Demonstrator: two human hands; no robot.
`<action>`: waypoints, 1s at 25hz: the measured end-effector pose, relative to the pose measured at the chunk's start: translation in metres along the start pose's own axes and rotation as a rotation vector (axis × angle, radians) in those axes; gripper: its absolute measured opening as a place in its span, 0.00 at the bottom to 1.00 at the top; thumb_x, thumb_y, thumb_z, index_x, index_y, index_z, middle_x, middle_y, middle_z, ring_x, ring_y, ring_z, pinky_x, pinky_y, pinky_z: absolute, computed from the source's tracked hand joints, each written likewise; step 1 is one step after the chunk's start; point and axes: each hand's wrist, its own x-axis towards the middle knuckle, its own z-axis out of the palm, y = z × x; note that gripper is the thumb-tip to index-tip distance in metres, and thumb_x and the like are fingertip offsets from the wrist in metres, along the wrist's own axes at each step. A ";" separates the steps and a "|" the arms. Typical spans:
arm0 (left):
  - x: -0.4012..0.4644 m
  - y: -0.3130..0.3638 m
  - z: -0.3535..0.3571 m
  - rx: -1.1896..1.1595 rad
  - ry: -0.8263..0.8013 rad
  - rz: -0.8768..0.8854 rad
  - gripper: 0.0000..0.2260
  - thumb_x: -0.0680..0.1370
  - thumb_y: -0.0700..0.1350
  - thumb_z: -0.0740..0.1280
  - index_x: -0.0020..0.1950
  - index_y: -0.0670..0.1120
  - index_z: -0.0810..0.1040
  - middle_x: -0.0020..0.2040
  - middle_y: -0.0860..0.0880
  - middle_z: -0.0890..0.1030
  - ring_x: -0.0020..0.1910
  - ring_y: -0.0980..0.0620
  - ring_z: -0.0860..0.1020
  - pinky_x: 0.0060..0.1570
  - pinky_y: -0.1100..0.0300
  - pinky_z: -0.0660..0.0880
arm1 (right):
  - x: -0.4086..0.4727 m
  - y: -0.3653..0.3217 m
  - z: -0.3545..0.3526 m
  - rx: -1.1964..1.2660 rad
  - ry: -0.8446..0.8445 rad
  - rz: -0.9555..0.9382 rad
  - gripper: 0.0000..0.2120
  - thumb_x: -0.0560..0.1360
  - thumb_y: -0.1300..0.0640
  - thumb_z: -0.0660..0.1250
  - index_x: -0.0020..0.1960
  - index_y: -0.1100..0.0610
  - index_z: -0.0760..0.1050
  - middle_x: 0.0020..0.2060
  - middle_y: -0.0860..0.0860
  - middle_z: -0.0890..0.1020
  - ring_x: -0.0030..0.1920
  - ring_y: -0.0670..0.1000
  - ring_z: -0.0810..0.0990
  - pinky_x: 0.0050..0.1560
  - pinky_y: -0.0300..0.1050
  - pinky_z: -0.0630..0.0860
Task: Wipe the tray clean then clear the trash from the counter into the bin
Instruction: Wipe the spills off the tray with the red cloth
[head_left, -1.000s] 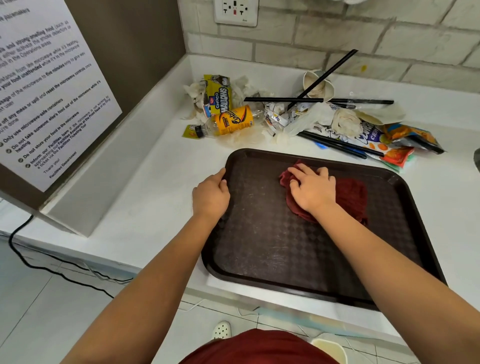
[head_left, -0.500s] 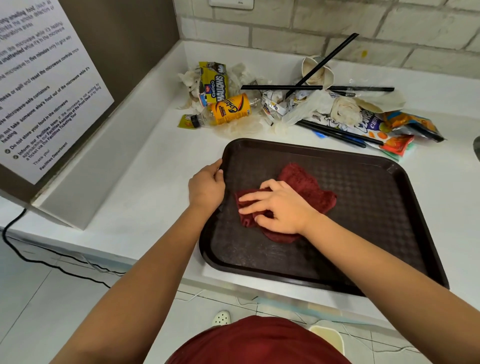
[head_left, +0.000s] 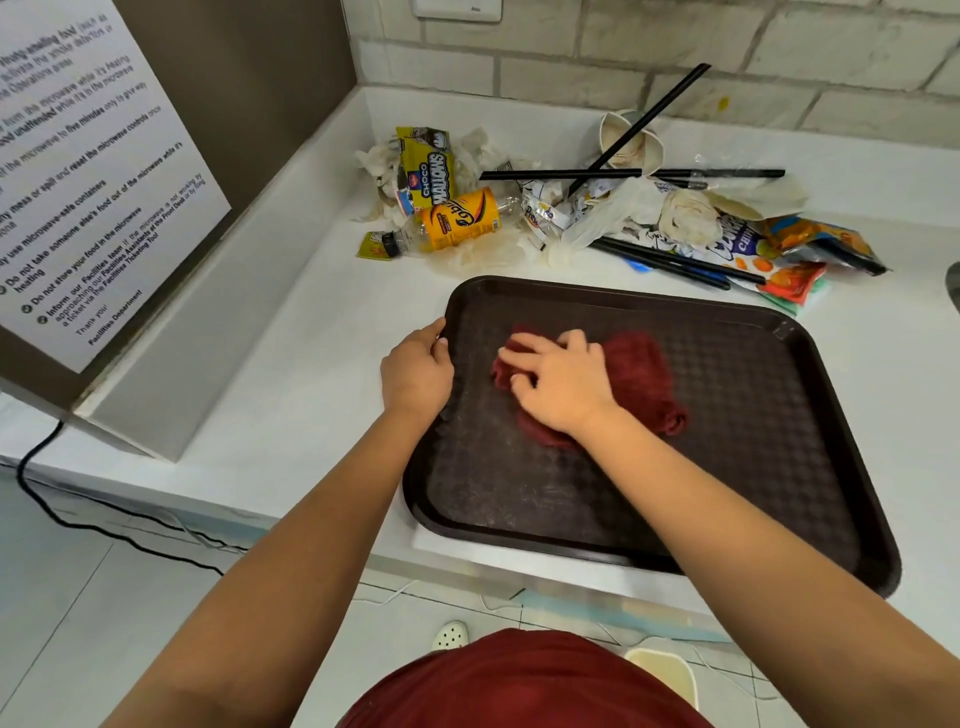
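Wiping is being done: the cloth (head_left: 639, 379) is being pressed by the right hand (head_left: 558, 387), fingers curled into it; the tray (head_left: 727, 467) rim is being gripped at nine o'clock by the left hand (head_left: 415, 374); trash (head_left: 613, 208) at twelve o'clock is being left uncleared.

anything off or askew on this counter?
Yes. The tray juts past the counter front edge at its near right corner. Behind it, trash is strewn: a plastic bottle on its side, a crumpled paper cup.
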 end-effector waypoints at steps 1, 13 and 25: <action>0.001 0.000 -0.001 0.001 0.001 0.009 0.17 0.81 0.45 0.55 0.70 0.49 0.70 0.68 0.49 0.73 0.67 0.47 0.71 0.69 0.56 0.65 | -0.005 -0.011 0.002 -0.002 -0.019 -0.092 0.19 0.77 0.46 0.54 0.68 0.37 0.65 0.71 0.38 0.63 0.64 0.58 0.62 0.59 0.50 0.61; -0.007 0.006 -0.004 0.176 0.030 0.061 0.18 0.82 0.45 0.54 0.71 0.49 0.68 0.68 0.47 0.73 0.66 0.44 0.72 0.63 0.53 0.69 | -0.067 0.033 0.007 0.107 -0.030 -0.287 0.22 0.72 0.40 0.48 0.60 0.37 0.74 0.66 0.37 0.70 0.63 0.55 0.65 0.58 0.48 0.60; -0.012 0.012 -0.006 0.320 0.043 0.066 0.18 0.81 0.45 0.54 0.71 0.49 0.68 0.66 0.45 0.74 0.62 0.42 0.73 0.55 0.50 0.72 | -0.095 0.129 -0.018 0.072 0.090 0.408 0.14 0.79 0.51 0.56 0.61 0.39 0.73 0.66 0.40 0.69 0.62 0.57 0.67 0.58 0.51 0.64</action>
